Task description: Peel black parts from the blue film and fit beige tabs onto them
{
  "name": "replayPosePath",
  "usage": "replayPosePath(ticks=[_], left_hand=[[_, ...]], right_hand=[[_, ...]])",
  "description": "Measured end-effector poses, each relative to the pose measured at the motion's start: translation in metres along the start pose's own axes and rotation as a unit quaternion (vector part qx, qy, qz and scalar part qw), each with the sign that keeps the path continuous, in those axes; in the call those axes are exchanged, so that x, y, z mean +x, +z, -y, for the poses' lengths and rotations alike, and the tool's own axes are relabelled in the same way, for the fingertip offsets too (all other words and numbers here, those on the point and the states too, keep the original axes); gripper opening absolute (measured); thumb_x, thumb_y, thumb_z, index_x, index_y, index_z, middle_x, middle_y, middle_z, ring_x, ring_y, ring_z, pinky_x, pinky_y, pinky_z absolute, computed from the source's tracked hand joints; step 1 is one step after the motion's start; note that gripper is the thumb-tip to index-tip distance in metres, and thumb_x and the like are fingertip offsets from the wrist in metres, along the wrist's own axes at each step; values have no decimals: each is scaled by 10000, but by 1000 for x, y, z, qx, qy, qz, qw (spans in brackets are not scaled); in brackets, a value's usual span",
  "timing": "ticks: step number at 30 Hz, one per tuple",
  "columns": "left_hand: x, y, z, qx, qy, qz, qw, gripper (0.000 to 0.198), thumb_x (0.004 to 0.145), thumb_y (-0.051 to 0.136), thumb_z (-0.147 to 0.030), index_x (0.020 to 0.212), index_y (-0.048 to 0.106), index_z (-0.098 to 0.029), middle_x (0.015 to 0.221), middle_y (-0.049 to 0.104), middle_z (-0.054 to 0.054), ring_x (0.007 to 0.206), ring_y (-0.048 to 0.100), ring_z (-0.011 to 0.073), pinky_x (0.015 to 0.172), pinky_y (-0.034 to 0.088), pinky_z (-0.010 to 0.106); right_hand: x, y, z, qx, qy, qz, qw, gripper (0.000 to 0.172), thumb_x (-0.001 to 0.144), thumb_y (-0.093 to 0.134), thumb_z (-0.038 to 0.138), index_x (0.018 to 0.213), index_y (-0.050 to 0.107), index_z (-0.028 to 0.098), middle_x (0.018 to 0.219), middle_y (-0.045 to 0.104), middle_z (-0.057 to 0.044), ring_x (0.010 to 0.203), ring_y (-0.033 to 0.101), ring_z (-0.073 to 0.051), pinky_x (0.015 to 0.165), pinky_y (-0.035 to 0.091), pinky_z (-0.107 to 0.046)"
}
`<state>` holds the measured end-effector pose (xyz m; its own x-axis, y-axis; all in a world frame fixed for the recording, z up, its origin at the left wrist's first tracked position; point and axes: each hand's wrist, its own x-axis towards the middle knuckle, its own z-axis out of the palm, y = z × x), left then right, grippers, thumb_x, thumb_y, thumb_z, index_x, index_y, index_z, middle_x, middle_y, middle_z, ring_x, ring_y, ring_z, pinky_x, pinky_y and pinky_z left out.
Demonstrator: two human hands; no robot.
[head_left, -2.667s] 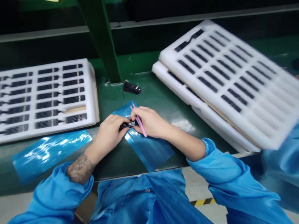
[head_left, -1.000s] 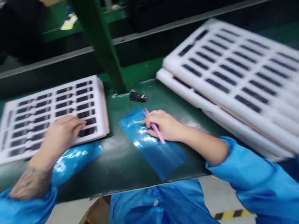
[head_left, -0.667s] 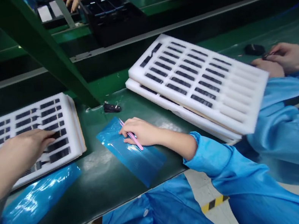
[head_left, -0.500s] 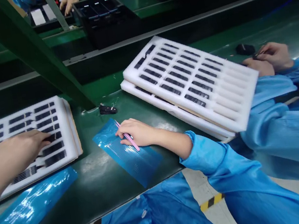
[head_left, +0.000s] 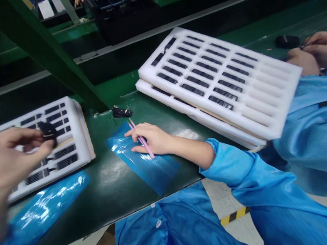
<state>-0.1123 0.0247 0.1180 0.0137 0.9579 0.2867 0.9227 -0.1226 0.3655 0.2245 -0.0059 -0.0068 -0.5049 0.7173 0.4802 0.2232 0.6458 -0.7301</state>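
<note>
My left hand (head_left: 13, 153) pinches a small black part (head_left: 48, 132) with a flat tail, raised above the white foam tray (head_left: 80, 131) on the left. Rows of similar black parts lie in that tray's slots, and one slot by my fingers shows bare. In my right hand (head_left: 153, 137) is a pair of pink tweezers (head_left: 143, 143), held between thumb and fingers with the tips pointing away from me. Beneath that hand a blue plastic film (head_left: 157, 178) lies flat on the green bench. Just beyond the tweezer tips sits a small black piece (head_left: 121, 111).
Stacked foam trays (head_left: 273, 120) stand tilted at the right, partly filled. Another blue film (head_left: 51, 203) lies at the left front. A green post (head_left: 54, 61) rises behind. A co-worker's hands (head_left: 321, 50) work at far right; a black bin (head_left: 129, 16) stands across the bench.
My left hand has lifted the black part out of its slot in the left tray. My right hand still holds the tweezers over the film. The view has shifted slightly.
</note>
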Motion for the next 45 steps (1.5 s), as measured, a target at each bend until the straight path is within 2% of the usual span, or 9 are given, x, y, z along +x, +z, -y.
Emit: replayPosePath(ticks=[3, 5, 10, 16, 22, 28, 33, 36, 45], left_hand=[[-52, 44, -64, -281, -102, 21, 954, 353, 567, 811, -379, 798, 685, -144, 681, 672, -4, 621, 572, 102, 609, 495, 259], [-75, 85, -98, -347, -129, 54, 928, 375, 627, 763, -469, 792, 661, -148, 676, 676, 15, 596, 608, 123, 578, 517, 268], [-86, 146, -123, -507, -148, 138, 838, 331, 729, 776, -421, 825, 612, -151, 748, 669, 14, 673, 627, 122, 638, 510, 246], [-87, 134, -100, -465, -113, 167, 862, 396, 821, 758, -354, 1130, 621, -148, 1004, 710, 71, 675, 617, 100, 624, 499, 237], [-84, 124, -84, -303, 116, 147, 934, 220, 919, 694, -274, 1120, 668, -186, 1081, 705, 69, 898, 647, 152, 814, 544, 290], [-77, 130, -76, -246, 111, 135, 953, 193, 910, 681, -268, 1089, 708, -200, 1038, 728, 53, 811, 668, 152, 783, 562, 292], [-73, 136, -70, -213, 90, 125, 965, 219, 883, 694, -325, 1058, 730, -198, 978, 728, 40, 764, 659, 151, 790, 563, 288], [-73, 136, -71, -217, 95, 130, 963, 226, 884, 680, -333, 1059, 734, -201, 983, 731, 37, 742, 651, 147, 774, 559, 284], [-74, 141, -66, -189, 125, 91, 970, 232, 901, 677, -349, 1085, 728, -217, 961, 717, 14, 745, 645, 146, 764, 543, 277]], right_hand=[[-3, 11, 19, 92, 3, -116, 989, 395, 815, 823, 385, 927, 465, 261, 1331, 698, -139, 1133, 725, -225, 961, 587, -402], [-6, 17, 28, 77, 17, -151, 985, 412, 806, 829, 369, 912, 444, 268, 1362, 681, -158, 1124, 738, -235, 929, 616, -402], [-7, 14, 29, -84, -12, -135, 987, 207, 892, 670, 183, 844, 482, 257, 1074, 786, -115, 1114, 750, -267, 818, 634, -384], [-5, -9, 8, -124, -39, -26, 991, 204, 933, 616, 153, 799, 488, 240, 888, 767, -74, 1034, 774, -256, 734, 612, -326], [-4, -1, -4, -111, -40, 11, 993, 186, 916, 622, 156, 795, 503, 234, 822, 740, -38, 778, 748, -207, 641, 526, -291], [-2, -14, 5, -158, -14, 58, 986, 204, 908, 702, 339, 831, 539, 245, 1093, 774, -86, 949, 717, -252, 814, 542, -390], [-24, -97, 27, -445, 142, -140, 873, 152, 877, 682, 271, 854, 533, 249, 1080, 757, -105, 1029, 657, -325, 906, 479, -486], [-34, -137, 31, -511, 259, -143, 807, 226, 763, 720, 229, 904, 543, 239, 931, 723, -85, 879, 651, -321, 798, 488, -448], [-22, -170, 43, -376, 277, -172, 867, 325, 712, 776, 178, 765, 465, 254, 837, 752, -12, 747, 711, -224, 749, 510, -374]])
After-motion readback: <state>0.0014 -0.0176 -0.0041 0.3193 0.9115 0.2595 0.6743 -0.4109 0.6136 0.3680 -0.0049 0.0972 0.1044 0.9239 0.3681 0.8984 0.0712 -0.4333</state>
